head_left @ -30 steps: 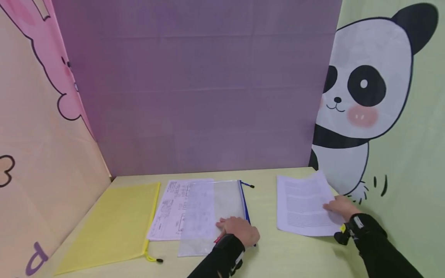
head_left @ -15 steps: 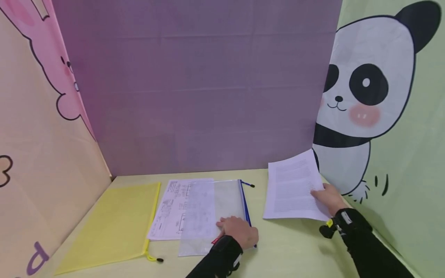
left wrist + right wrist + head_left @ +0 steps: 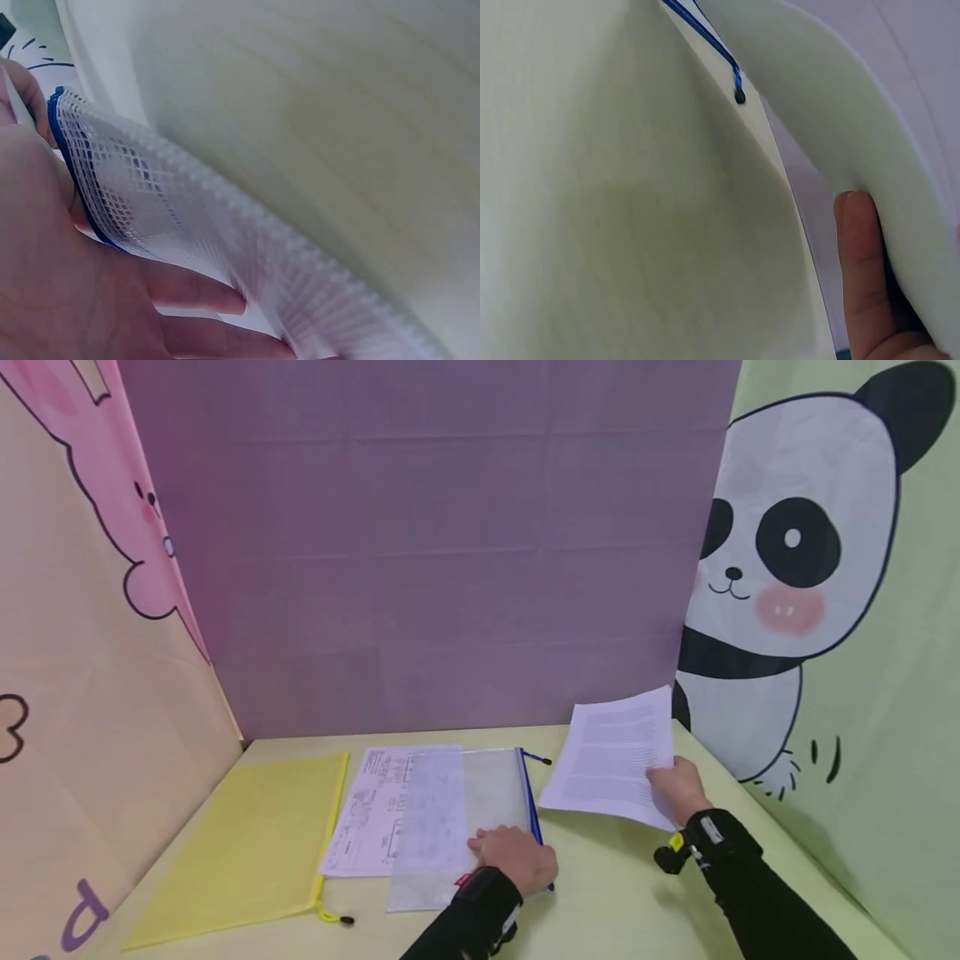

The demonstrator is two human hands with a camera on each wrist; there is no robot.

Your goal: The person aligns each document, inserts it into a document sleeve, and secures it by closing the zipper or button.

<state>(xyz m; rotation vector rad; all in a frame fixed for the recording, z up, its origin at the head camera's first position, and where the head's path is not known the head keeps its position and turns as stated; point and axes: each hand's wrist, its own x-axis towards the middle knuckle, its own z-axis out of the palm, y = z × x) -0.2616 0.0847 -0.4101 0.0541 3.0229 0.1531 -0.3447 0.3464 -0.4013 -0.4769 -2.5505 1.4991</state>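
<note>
My left hand (image 3: pixel 513 860) grips the near right part of a clear mesh zip pouch (image 3: pixel 495 789) with a blue zipper edge. In the left wrist view, the pouch's mesh (image 3: pixel 150 180) rises beside the fingers (image 3: pixel 199 289), and the fingertips are partly hidden by it. My right hand (image 3: pixel 678 789) pinches the right edge of some printed white paper (image 3: pixel 615 756), tilted above the table; I cannot tell how many sheets. In the right wrist view, one finger (image 3: pixel 861 255) lies against the paper's underside (image 3: pixel 840 112).
A printed sheet (image 3: pixel 367 818) lies partly under the clear pouch. At the left is a yellow zip pouch (image 3: pixel 243 847) with a cord pull. The pale table (image 3: pixel 600 902) meets a purple backdrop (image 3: pixel 450 568) behind and a panda-printed cloth (image 3: pixel 795 710) at right.
My right hand has lifted the paper off the table at the right and carried it leftward, towards the clear pouch. The left hand has stayed on the pouch.
</note>
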